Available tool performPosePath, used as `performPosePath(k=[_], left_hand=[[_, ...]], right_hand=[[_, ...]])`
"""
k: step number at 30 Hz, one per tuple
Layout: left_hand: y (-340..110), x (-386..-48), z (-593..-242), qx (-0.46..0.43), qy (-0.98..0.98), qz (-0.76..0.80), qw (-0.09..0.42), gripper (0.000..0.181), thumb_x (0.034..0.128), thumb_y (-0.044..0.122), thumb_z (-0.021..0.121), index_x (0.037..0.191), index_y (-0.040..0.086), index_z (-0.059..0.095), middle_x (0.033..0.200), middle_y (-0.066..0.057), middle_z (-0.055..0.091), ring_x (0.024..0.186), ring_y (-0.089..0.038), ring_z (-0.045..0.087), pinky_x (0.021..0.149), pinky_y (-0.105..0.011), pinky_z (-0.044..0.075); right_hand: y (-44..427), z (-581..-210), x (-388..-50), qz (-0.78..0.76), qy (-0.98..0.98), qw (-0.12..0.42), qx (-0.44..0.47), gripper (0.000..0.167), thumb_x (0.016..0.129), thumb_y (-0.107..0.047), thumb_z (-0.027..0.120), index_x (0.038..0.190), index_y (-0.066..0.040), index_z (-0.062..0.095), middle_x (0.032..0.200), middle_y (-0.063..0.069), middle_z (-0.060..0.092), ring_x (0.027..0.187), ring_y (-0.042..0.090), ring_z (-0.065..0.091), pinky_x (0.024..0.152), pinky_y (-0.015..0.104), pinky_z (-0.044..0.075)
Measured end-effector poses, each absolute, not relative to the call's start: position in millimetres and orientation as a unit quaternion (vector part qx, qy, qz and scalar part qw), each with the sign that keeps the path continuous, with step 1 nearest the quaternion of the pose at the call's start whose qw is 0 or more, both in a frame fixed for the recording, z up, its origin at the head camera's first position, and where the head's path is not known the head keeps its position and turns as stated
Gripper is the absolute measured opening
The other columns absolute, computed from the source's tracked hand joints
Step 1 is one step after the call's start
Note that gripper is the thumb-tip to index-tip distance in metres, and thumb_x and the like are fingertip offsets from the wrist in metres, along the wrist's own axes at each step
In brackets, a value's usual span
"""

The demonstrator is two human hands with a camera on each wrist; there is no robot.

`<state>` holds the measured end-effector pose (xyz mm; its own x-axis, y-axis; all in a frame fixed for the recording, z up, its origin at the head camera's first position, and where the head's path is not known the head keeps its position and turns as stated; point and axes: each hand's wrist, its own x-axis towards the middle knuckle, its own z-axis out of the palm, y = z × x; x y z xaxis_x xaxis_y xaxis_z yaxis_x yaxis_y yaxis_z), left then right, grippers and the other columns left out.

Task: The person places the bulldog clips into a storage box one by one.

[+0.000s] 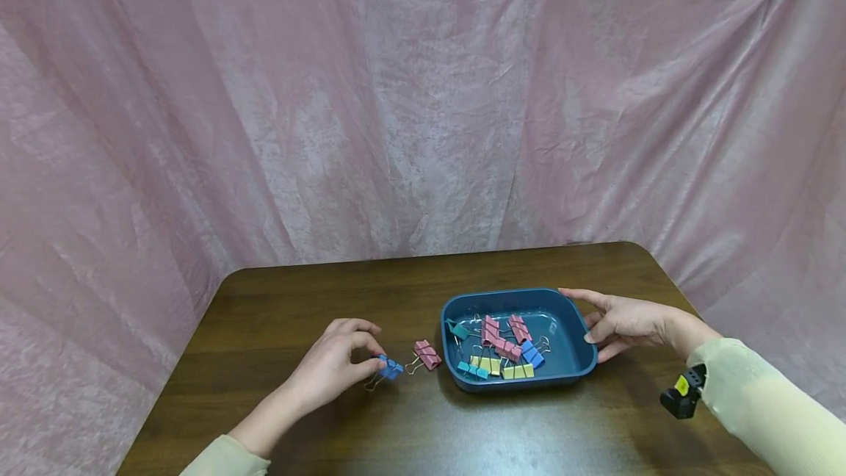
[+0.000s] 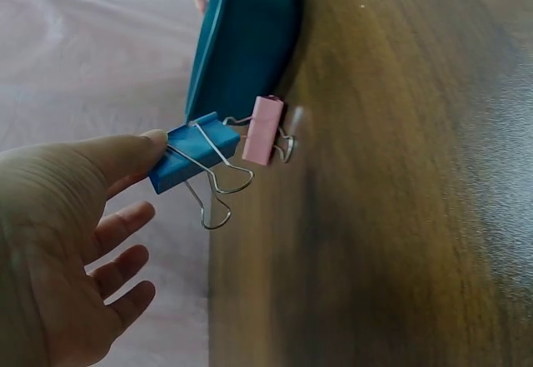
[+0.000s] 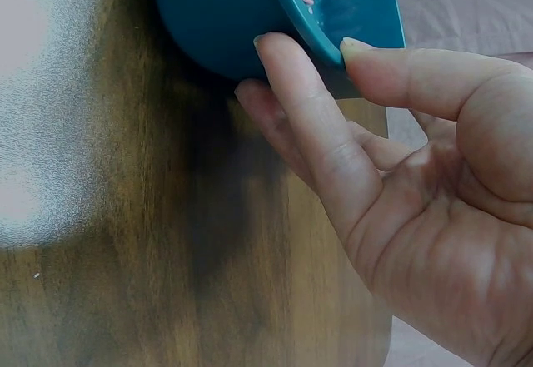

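Between its thumb and forefinger, my left hand pinches a blue binder clip; its other fingers are loosely bent in the left wrist view. Beside that clip, a pink binder clip lies on the table, just left of a dark blue plastic tray. My right hand grips the tray's right end, the thumb at the rim and fingers along the outer wall. Inside the tray lie several binder clips: pink ones, yellow ones, a blue one and teal ones.
The brown wooden table has rounded back corners. Behind it hangs a pink curtain. A small black device with a yellow mark is attached at the right sleeve.
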<state>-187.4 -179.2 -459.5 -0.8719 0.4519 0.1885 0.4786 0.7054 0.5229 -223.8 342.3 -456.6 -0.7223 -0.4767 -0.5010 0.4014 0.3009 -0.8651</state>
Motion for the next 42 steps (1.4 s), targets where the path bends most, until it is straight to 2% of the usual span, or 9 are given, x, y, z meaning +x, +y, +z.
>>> performPosePath(k=[17, 22, 29, 36, 42], left_hand=[[-177, -194, -434, -0.227, -0.916, -0.328, 0.041, 0.014, 0.0876, 0.035, 0.083, 0.086, 0.043, 0.072, 0.129, 0.016, 0.061, 0.13, -0.02, 0.046, 0.099, -0.049, 0.044], [-176, -195, -430, -0.224, -0.916, -0.329, 0.043, 0.013, 0.0886, 0.036, 0.082, 0.086, 0.042, 0.071, 0.131, 0.011, 0.062, 0.131, -0.02, 0.045, 0.099, -0.049, 0.044], [-173, -198, -425, -0.229, -0.916, -0.327, 0.049, 0.013, 0.0889, 0.038, 0.081, 0.087, 0.045, 0.07, 0.13, 0.017, 0.06, 0.13, -0.017, 0.045, 0.097, -0.047, 0.044], [-165, -202, -417, -0.243, -0.91, -0.331, 0.057, 0.012, 0.088, 0.037, 0.082, 0.09, 0.044, 0.072, 0.13, 0.009, 0.062, 0.13, -0.019, 0.044, 0.097, -0.048, 0.044], [-158, -203, -413, -0.25, -0.905, -0.337, 0.064, 0.014, 0.0871, 0.036, 0.083, 0.089, 0.044, 0.072, 0.128, 0.013, 0.061, 0.13, -0.019, 0.045, 0.097, -0.048, 0.044]], right_hand=[[343, -456, -223, -0.591, 0.715, 0.372, -0.032, 0.1, 0.09, 0.006, 0.066, 0.165, -0.022, 0.007, 0.134, 0.034, 0.05, 0.101, 0.044, 0.068, 0.077, 0.049, 0.06], [343, -456, -224, -0.592, 0.714, 0.373, -0.03, 0.1, 0.09, 0.006, 0.067, 0.165, -0.022, 0.007, 0.134, 0.034, 0.05, 0.101, 0.044, 0.068, 0.077, 0.049, 0.06], [343, -455, -223, -0.594, 0.712, 0.374, -0.024, 0.1, 0.09, 0.006, 0.067, 0.165, -0.022, 0.007, 0.135, 0.034, 0.05, 0.103, 0.045, 0.067, 0.078, 0.05, 0.06], [343, -455, -222, -0.596, 0.71, 0.374, -0.021, 0.101, 0.089, 0.006, 0.067, 0.165, -0.022, 0.008, 0.138, 0.034, 0.048, 0.103, 0.045, 0.067, 0.079, 0.051, 0.059], [342, -455, -223, -0.593, 0.714, 0.372, -0.023, 0.101, 0.089, 0.006, 0.067, 0.165, -0.023, 0.008, 0.137, 0.034, 0.048, 0.102, 0.044, 0.068, 0.078, 0.05, 0.06]])
